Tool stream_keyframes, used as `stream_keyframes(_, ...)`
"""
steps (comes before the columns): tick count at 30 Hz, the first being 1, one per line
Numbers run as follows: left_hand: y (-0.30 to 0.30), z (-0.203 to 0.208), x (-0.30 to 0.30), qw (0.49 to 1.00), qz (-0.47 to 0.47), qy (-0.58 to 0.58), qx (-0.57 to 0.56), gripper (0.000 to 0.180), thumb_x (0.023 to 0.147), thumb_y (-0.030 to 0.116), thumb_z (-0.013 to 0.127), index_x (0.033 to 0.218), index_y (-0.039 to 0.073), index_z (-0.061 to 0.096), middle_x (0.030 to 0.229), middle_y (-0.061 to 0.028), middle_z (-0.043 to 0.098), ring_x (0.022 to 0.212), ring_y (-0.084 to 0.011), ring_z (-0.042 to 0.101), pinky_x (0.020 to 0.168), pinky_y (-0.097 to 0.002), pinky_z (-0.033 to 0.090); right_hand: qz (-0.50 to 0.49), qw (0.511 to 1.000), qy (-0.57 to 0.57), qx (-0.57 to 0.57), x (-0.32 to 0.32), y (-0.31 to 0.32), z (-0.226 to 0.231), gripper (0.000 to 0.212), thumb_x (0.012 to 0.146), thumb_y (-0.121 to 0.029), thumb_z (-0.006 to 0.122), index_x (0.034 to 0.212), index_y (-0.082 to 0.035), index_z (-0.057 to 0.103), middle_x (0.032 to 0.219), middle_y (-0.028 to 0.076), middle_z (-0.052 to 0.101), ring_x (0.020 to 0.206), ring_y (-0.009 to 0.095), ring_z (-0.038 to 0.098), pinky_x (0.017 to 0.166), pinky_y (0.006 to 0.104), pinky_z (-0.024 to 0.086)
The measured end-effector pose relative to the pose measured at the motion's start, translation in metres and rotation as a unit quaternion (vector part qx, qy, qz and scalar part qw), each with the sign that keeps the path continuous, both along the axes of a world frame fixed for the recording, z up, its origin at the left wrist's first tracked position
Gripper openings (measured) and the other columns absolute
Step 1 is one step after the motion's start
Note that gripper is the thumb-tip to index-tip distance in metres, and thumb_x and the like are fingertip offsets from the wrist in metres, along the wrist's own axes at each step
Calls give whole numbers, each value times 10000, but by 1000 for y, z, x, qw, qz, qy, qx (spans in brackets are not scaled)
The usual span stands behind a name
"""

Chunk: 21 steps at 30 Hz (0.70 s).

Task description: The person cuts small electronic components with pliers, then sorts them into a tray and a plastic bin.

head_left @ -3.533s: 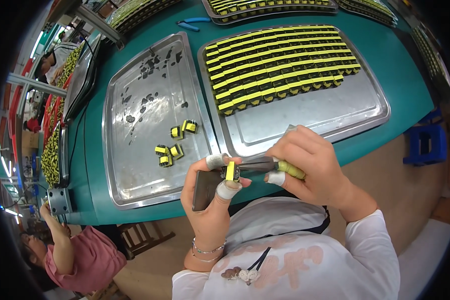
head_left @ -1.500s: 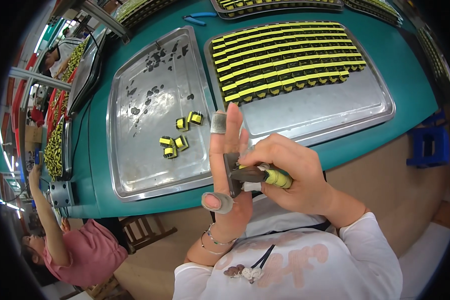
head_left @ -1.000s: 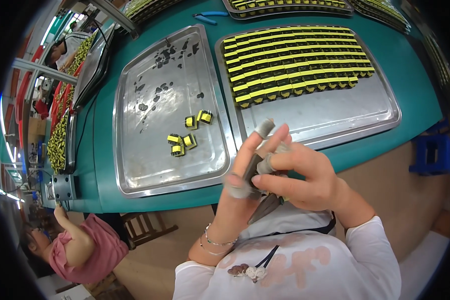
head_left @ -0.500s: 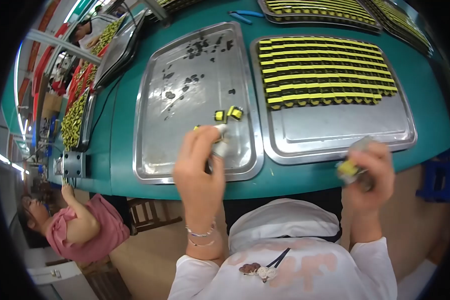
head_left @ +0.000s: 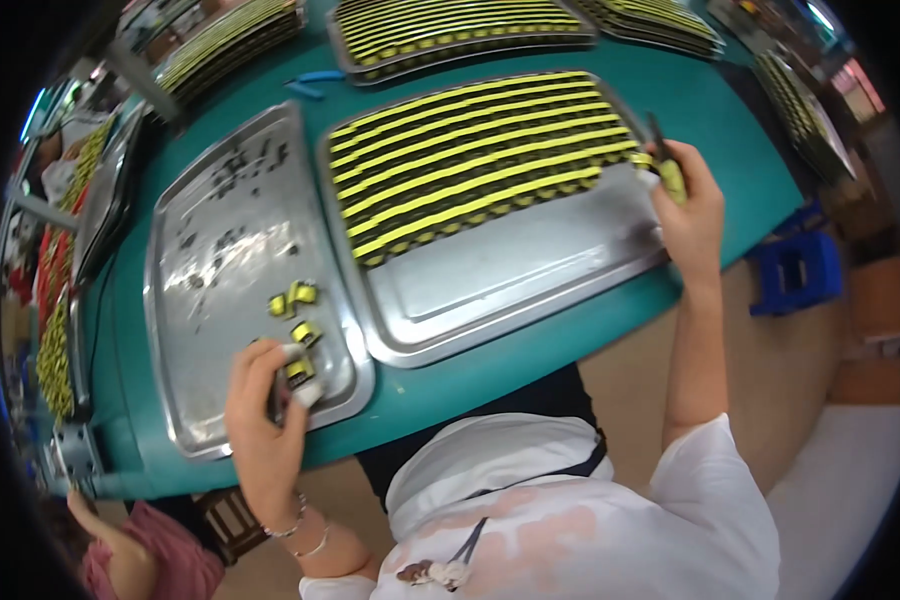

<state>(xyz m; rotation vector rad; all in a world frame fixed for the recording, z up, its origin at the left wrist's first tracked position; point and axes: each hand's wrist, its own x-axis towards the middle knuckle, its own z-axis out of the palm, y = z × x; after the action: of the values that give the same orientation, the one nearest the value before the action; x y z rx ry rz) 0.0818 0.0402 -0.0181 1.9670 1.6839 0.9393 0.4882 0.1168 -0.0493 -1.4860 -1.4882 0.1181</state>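
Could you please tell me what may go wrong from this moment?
First, the yellow-handled tool in the right hand is close to the right end of the packed rows; a sideways swing might knock a part out of line.
Second, the left hand has its fingertips at one yellow-and-black part; another loose part lies just beyond and could be nudged.

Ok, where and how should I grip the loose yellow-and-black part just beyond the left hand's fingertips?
Probably pinch the part across opposite sides, from the right: it looks blocky, with bare tray there, while the left hand crowds its near side.
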Motion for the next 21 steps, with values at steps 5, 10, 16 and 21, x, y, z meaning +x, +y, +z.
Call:
stream_keyframes(5,4,3,2,997,-33,5,-72,334,695,-146,577,1001,-11,569,915,-58,541,700,-146,460,658,-234,404,23,997,-74,-18,18,19,5,307,735,98,547,1031,31,588,966,92,594,892,194,596,786,283,461)
stream_keyframes(10,5,-6,-4,999,-30,-7,-29,243,766,-76,590,1000,-15,563,863,-50,518,694,-126,450,650,-233,412,66,985,-140,-72,1,26,2,292,732,81,577,1017,14,590,955,110,571,856,286,586,766,340,464)
stream_keyframes(16,-11,2,-16,952,45,-295,-63,227,856,51,553,1067,-30,533,918,-77,567,716,-130,563,631,-262,506,85,985,-129,-81,-22,27,1,274,737,37,642,1000,-10,582,975,121,573,880,320,581,769,354,461)
stream_keyframes(21,-14,3,-19,849,1,-522,-82,289,883,84,552,1136,-51,515,1064,-175,587,740,-179,587,590,-305,527,67,980,-186,-23,-34,12,7,302,734,86,548,1025,7,564,1003,143,575,915,322,584,801,325,460)
